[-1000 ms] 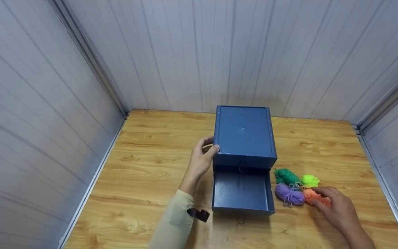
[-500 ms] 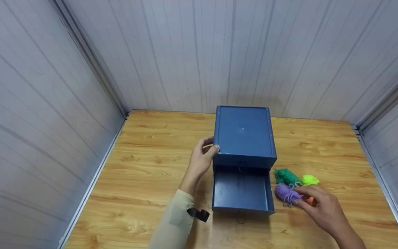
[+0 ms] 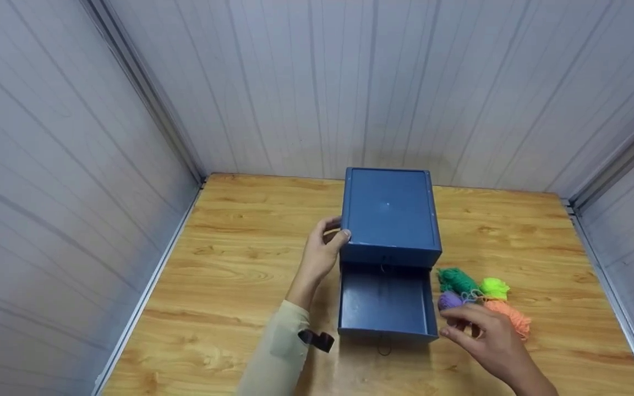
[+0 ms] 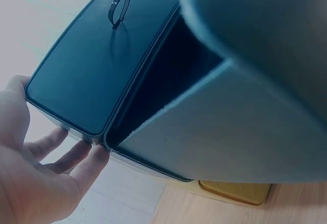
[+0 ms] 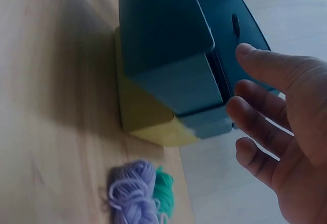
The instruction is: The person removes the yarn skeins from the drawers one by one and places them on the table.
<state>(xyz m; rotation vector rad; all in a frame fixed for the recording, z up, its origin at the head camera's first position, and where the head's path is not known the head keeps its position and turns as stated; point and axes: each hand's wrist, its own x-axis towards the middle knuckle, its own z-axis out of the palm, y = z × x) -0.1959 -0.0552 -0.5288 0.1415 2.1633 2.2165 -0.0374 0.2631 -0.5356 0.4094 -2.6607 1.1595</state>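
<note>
A blue drawer cabinet (image 3: 391, 212) has its open drawer (image 3: 386, 300) pulled toward me, with nothing lying inside. My left hand (image 3: 320, 256) holds the cabinet's front left corner, thumb at the top edge and fingers along the side wall. My right hand (image 3: 490, 338) hovers near the drawer's front right corner, fingers loosely bent around nothing. Beside the drawer lie skeins of yarn: green (image 3: 457, 280), yellow-green (image 3: 494, 287), orange (image 3: 508, 316) and purple (image 3: 449, 301). The right hand partly covers the purple one in the head view; the right wrist view shows that purple skein (image 5: 134, 191) on the table.
A yellow lower section (image 5: 148, 114) stands beneath the blue drawer. Wire-like ring pulls hang on the fronts, one ring (image 4: 119, 10) above the open drawer. Pale panel walls (image 3: 295, 99) enclose the wooden table (image 3: 240, 258). A black strap (image 3: 316, 341) sits on the left sleeve.
My right hand has moved left from the orange skein, past the purple one, toward the drawer's front right corner. The orange skein is uncovered again. My left hand has stayed put.
</note>
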